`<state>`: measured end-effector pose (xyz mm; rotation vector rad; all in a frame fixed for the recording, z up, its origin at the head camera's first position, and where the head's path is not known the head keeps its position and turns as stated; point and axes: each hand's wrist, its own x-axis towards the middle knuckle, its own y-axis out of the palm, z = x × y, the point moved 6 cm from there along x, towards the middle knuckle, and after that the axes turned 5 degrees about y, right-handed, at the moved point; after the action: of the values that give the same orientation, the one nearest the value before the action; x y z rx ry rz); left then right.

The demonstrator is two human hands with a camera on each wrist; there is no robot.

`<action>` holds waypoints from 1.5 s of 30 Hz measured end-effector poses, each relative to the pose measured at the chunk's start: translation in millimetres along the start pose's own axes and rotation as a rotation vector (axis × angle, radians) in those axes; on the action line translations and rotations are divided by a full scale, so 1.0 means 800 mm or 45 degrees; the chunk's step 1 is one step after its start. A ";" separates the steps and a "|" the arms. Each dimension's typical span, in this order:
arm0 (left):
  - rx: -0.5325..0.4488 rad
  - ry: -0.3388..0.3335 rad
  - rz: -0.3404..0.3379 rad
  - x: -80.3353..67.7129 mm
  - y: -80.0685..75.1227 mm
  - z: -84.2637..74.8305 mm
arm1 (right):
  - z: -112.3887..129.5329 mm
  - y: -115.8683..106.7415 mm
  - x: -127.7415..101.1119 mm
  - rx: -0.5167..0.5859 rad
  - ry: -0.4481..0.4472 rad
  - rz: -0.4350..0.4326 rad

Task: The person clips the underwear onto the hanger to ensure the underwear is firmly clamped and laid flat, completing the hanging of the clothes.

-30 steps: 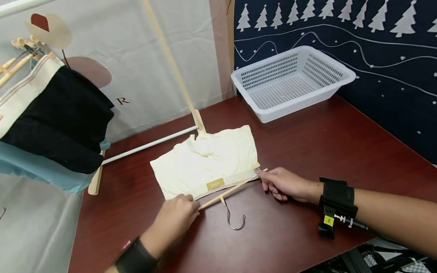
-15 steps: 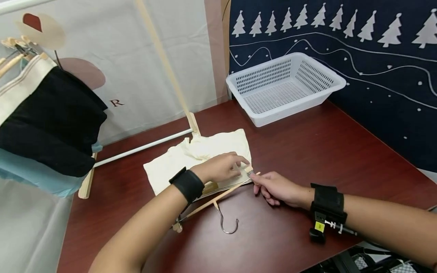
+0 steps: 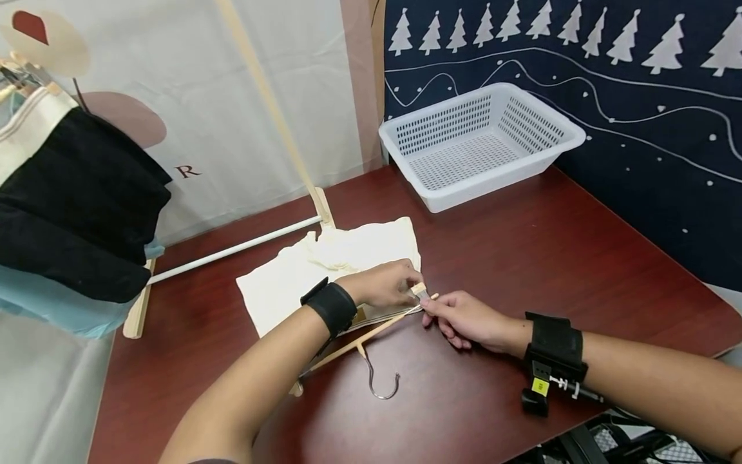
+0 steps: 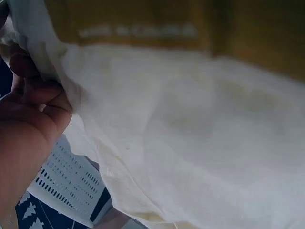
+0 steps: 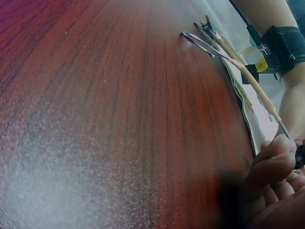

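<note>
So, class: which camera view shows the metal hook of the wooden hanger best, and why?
The head view: the whole hook lies in sharp view on the table, below the hanger bar. The right wrist view shows the hook small, far off and edge-on. The left wrist view shows only cream cloth.

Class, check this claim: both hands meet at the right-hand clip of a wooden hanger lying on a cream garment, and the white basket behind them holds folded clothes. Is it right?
Not quite. The head view shows the white basket empty. The rest holds: left hand and right hand meet at the clip of the wooden hanger on the cream garment.
</note>
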<state>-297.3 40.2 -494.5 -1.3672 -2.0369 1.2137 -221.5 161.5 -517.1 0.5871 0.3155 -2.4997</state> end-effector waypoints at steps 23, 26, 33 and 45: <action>-0.479 -0.138 0.136 -0.001 -0.012 0.030 | 0.001 0.001 0.000 -0.143 -0.035 -0.022; -0.511 -0.145 0.134 -0.001 -0.013 0.031 | 0.001 0.002 0.001 -0.162 -0.047 -0.009; -0.541 -0.144 0.123 -0.003 -0.014 0.032 | -0.001 0.001 0.004 -0.124 -0.030 0.004; -0.623 -0.162 0.113 -0.005 -0.011 0.036 | 0.001 -0.002 0.004 -0.015 -0.023 -0.004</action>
<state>-321.0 23.0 -502.3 -1.6430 -2.5002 0.8839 -225.1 160.9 -518.3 0.5597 0.3244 -2.5033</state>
